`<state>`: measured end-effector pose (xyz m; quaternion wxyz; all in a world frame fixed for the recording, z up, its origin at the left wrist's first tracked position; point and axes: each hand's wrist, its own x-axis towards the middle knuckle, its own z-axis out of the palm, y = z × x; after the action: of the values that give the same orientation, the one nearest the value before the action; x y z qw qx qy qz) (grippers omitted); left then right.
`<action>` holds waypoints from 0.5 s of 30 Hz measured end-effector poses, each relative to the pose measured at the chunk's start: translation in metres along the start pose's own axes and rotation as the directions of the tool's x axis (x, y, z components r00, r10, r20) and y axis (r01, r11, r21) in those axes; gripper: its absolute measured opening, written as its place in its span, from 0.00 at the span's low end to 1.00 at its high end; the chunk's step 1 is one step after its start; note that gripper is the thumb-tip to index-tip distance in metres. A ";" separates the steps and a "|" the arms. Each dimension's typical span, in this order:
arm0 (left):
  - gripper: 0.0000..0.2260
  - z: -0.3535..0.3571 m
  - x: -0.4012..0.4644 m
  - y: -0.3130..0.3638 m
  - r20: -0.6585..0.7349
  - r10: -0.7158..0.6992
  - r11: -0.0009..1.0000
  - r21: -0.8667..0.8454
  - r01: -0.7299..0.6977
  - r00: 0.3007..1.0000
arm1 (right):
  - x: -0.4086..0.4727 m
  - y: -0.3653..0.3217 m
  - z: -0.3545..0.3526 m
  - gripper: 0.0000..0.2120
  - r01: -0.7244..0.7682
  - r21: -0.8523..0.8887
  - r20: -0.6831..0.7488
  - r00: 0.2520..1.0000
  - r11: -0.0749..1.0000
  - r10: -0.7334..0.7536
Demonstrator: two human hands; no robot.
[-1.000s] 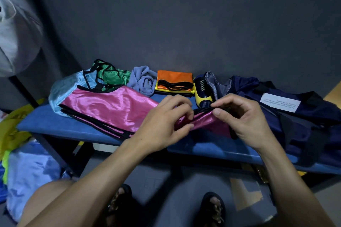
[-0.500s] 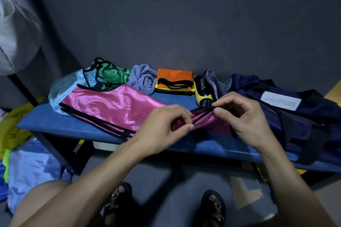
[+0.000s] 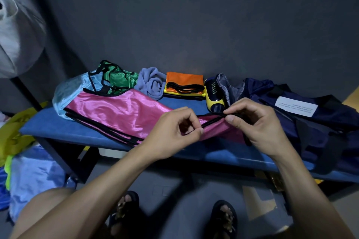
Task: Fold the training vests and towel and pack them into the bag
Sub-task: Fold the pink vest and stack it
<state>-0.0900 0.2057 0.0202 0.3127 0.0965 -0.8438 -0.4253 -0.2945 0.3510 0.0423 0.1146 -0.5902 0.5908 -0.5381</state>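
Note:
A shiny pink vest [image 3: 118,110] with black trim lies stretched across the blue bench [image 3: 77,132]. My left hand [image 3: 172,132] and my right hand [image 3: 252,122] both pinch its black-edged right end, a short gap apart. Behind it lie a light-blue vest [image 3: 71,91], a green vest [image 3: 118,79], a crumpled lavender towel [image 3: 153,83] and a folded orange vest [image 3: 184,82] on a yellow one. The dark navy bag [image 3: 314,122] with a white label slumps at the bench's right end.
A yellow-and-black shoe [image 3: 214,96] stands beside the bag's opening. More cloth, yellow [image 3: 13,132] and light blue [image 3: 33,176], is heaped on the floor at the left. A dark wall backs the bench. My sandalled feet [image 3: 223,217] are below the bench edge.
My hands have drawn slightly apart along the pink vest's black trim, the left one moving left and down. The vest's right end is stretched between them.

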 end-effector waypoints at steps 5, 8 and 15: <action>0.06 -0.001 -0.005 -0.002 0.014 0.041 0.981 0.191 -0.043 0.999 | -0.003 -0.003 0.000 0.05 -0.005 0.021 -0.005 1.000 1.000 0.005; 0.08 -0.003 -0.005 0.000 0.043 0.031 0.976 0.215 -0.040 0.999 | -0.004 -0.006 0.000 0.05 0.013 0.017 0.024 1.000 1.000 -0.013; 0.26 -0.005 0.010 0.015 0.096 0.098 0.962 0.244 -0.119 0.991 | 0.002 -0.016 0.003 0.05 0.069 0.026 0.105 0.992 0.997 -0.072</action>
<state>-0.0935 0.2071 0.0385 0.2858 0.0708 -0.9068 -0.3017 -0.2832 0.3521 0.0542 0.1333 -0.6370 0.5566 -0.5163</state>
